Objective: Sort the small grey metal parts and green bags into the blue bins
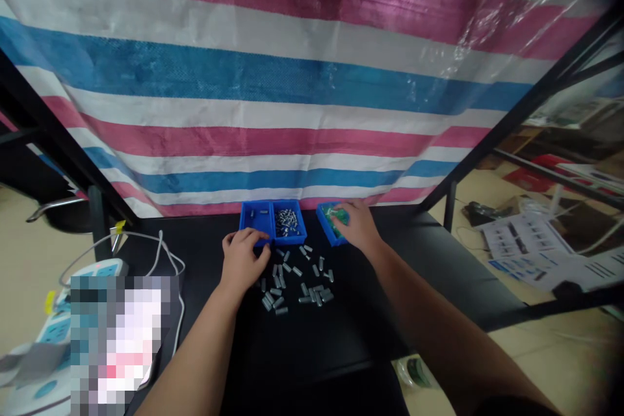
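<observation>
Several small grey metal cylinders (297, 286) lie scattered on the black table (341, 331). Behind them stand a blue two-compartment tray (257, 216), whose right compartment holds more cylinders (287, 220), and a smaller blue bin (325, 221) with green parts (337, 216). My left hand (242, 260) rests at the near left corner of the two-compartment tray, fingers curled, right beside the loose cylinders. My right hand (358, 224) reaches into the smaller bin, fingers bent over the green parts; what they hold is hidden.
A striped pink, blue and white tarp (273, 78) hangs behind the table. A white power strip (102, 270) with cables lies at the left. Black frame bars (517, 117) slant on both sides. Printed sheets (531, 247) lie on the floor at the right.
</observation>
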The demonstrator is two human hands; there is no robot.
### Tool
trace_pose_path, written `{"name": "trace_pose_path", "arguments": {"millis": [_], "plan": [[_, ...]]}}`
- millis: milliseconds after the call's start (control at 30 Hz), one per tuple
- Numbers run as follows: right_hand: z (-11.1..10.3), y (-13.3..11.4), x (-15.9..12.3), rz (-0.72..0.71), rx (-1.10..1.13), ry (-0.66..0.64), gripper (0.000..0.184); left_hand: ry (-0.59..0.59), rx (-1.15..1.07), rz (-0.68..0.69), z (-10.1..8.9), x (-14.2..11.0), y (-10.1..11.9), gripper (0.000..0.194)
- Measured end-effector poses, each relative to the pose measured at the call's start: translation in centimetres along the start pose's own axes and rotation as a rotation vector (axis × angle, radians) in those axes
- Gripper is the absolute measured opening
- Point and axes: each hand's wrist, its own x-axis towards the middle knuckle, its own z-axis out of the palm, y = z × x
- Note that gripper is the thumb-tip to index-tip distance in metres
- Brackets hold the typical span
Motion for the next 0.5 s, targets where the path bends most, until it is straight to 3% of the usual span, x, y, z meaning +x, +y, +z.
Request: {"name": "trace_pose_path", "arguments": {"millis": [67, 233, 333, 500], "plan": [[-0.1, 2.3, -2.5, 0.129, 0.020, 0.102, 0.023, 0.030, 0.004, -0.017, 0.3, 0.0, -0.4, 0.021], [2.1, 4.3, -6.1, 0.381, 0.335, 0.002, 0.033, 0.060, -0.016, -0.069, 1.5, -0.1, -1.6, 0.051], [3.9, 3.4, -6.3, 0.387, 0.422, 0.036, 0.032, 0.041, -0.043, -0.086, 1.8, -0.2, -2.0, 0.060], [6.2, 1.5, -6.0, 0.303, 0.553, -0.004, 0.028, 0.038, 0.004, -0.049, 2.2, -0.3, -2.5, 0.054]]}}
